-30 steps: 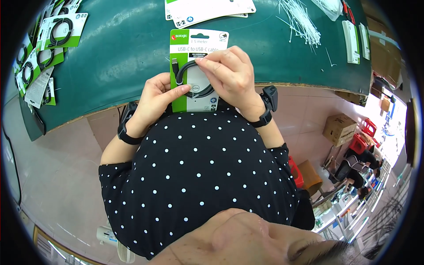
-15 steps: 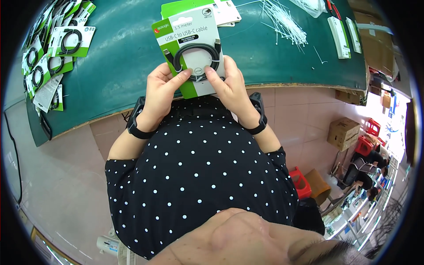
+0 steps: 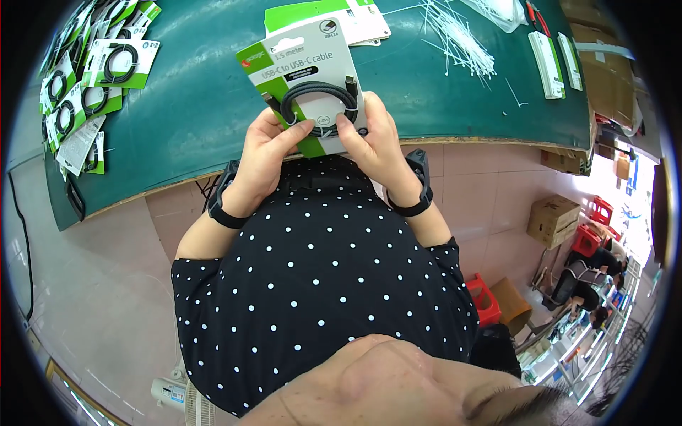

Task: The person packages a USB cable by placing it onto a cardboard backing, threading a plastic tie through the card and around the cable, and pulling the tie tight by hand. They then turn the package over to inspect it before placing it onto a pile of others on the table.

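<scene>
Between both hands, over the table's near edge, I hold a white and green hang card with a coiled black cable (image 3: 320, 88) fixed on its front. My left hand (image 3: 266, 150) grips the card's lower left side, its thumb lying on the front by the coil. On the lower right side, my right hand (image 3: 375, 140) is closed round the card, thumb pressed near the coil's bottom. The other fingers of both hands go behind the card and are mostly hidden. Pale ties bind the coil at its sides and bottom.
Carded cables (image 3: 121, 62) lie heaped at the left of the green table (image 3: 192, 92). Behind my card is a stack of blank-looking cards (image 3: 366, 25). White cable ties (image 3: 462, 42) are spread right of it, near red-handled pliers (image 3: 538, 18) and narrow card stacks (image 3: 545, 65).
The card's top has tipped slightly to the left and its face is angled a little differently. Both hands keep their hold on it.
</scene>
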A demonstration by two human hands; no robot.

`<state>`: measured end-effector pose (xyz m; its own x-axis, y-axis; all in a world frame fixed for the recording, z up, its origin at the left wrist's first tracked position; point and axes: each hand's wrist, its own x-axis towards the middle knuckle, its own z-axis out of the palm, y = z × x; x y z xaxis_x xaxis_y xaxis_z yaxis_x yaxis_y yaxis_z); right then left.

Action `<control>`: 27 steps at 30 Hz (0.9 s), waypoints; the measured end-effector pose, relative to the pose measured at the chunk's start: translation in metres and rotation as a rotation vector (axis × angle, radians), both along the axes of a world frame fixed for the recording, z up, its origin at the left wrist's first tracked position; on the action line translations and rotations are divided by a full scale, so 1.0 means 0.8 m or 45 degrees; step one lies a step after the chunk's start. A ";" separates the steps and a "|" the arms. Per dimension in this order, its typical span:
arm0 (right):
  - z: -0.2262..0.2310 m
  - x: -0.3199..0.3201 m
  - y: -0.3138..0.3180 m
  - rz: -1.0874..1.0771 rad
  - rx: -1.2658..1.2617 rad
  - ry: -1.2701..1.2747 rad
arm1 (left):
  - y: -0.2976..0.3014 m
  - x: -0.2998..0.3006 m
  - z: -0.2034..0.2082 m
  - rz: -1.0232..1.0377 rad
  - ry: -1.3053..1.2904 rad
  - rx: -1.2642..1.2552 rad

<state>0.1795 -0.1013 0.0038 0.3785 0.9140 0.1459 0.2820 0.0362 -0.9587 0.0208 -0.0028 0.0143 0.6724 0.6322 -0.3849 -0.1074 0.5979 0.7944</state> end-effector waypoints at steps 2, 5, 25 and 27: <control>0.007 0.004 0.004 -0.008 0.136 -0.137 | 0.001 0.001 0.002 -0.038 0.010 -0.030; 0.007 0.007 0.005 -0.007 0.205 -0.209 | 0.004 0.004 0.004 -0.133 0.027 -0.087; -0.017 0.199 -0.018 -0.648 -0.265 -0.804 | 0.026 -0.009 -0.007 -0.384 0.009 1.369; -0.030 0.218 -0.009 -0.716 -0.397 -0.948 | 0.020 -0.005 -0.010 -0.387 0.013 1.407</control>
